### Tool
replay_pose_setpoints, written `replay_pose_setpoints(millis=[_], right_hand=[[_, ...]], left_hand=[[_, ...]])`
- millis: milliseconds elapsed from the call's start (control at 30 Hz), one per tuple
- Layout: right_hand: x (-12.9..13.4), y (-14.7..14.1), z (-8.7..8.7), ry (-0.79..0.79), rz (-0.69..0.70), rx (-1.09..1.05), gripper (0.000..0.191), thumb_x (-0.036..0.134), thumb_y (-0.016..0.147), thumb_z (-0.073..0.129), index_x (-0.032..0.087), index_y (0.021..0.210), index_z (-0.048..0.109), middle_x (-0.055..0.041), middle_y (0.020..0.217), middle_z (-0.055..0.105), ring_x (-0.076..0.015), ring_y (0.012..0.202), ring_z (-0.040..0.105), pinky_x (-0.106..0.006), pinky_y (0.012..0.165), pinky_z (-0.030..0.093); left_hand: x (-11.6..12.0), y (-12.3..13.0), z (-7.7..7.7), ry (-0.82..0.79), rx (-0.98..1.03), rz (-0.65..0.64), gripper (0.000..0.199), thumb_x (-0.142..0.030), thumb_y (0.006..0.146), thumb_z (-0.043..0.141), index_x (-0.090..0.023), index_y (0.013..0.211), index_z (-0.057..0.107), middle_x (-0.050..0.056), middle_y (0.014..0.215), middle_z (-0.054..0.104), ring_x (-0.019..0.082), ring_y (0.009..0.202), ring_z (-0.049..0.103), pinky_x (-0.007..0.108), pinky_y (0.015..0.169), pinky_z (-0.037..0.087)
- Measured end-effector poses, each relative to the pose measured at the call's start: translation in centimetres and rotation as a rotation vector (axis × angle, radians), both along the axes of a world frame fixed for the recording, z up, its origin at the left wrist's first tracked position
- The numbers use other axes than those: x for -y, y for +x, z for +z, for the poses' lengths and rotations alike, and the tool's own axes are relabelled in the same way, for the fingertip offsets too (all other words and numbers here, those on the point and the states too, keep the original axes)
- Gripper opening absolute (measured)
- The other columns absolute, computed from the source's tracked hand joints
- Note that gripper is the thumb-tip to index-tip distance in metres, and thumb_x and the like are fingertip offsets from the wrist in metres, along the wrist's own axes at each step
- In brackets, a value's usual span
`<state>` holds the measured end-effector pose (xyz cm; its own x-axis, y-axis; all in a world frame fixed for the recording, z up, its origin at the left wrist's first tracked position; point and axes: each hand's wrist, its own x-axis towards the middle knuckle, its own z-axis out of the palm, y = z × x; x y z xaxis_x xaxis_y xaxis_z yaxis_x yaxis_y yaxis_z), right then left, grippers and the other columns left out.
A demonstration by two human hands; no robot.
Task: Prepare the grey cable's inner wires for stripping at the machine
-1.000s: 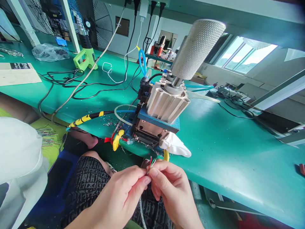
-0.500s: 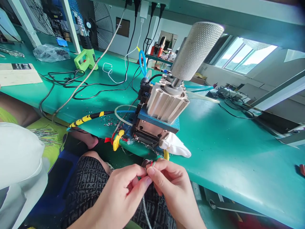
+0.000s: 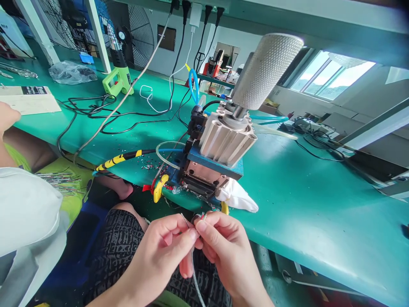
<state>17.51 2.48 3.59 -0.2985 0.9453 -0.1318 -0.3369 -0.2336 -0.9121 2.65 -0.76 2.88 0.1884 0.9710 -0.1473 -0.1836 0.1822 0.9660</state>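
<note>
Both of my hands meet over my lap, just before the bench edge, at the split end of a grey cable. Thumb and forefinger of my left hand pinch a thin strand that sticks up past the fingertips. My right hand pinches the fine wires, with red and pale tips showing above the thumb. The cable hangs down between the hands toward my lap. Beyond my fingers stands a pneumatic press with a knurled metal cylinder on top; a white cloth is tucked at its base.
A green bench spreads around the press, with wire scraps near its front edge. At left sit a green heat gun, a plastic bag and tangled black cords. A co-worker in a white cap sits close on my left, wires on the lap.
My left fingers have drawn slightly left, and a strand now stands out from them. The right hand holds nearly the same place. The co-worker's hand has come into view at far left.
</note>
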Motion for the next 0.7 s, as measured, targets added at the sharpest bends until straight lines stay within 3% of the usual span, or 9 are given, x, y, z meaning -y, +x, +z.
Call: replay_pose_setpoints(millis=[167,467,700], right_hand=[[-0.1,-0.3,-0.2,0.012,0.03,-0.046,0.03,0.039,0.087,0.08,0.016,0.071,0.07,0.0057,0.049,0.049,-0.0049,0.045,0.036,-0.019,0.044,0.025],[0.2,-1.0,-0.1,-0.011,-0.019,-0.055,0.036,0.043,0.081,0.085,0.016,0.069,0.063,0.0086,0.047,0.042,-0.0042,0.042,0.026,-0.02,0.041,0.019],[0.1,-1.5,-0.1,-0.062,-0.002,-0.09,0.037,0.043,0.082,0.083,0.017,0.068,0.062,0.0085,0.045,0.043,-0.0053,0.043,0.029,-0.021,0.045,0.023]], left_hand=[[0.2,-0.4,0.1,0.057,-0.142,0.031,0.044,-0.053,0.097,0.056,-0.016,0.075,0.065,-0.001,0.054,0.06,0.01,0.048,0.055,0.022,0.053,0.044],[0.4,-0.9,0.3,0.139,-0.163,0.113,0.042,-0.049,0.097,0.058,-0.017,0.071,0.064,-0.003,0.053,0.054,0.009,0.045,0.052,0.019,0.047,0.043],[0.3,-0.9,0.2,0.151,-0.231,0.038,0.048,-0.054,0.098,0.051,-0.016,0.072,0.064,-0.001,0.053,0.055,0.01,0.047,0.053,0.02,0.048,0.041]])
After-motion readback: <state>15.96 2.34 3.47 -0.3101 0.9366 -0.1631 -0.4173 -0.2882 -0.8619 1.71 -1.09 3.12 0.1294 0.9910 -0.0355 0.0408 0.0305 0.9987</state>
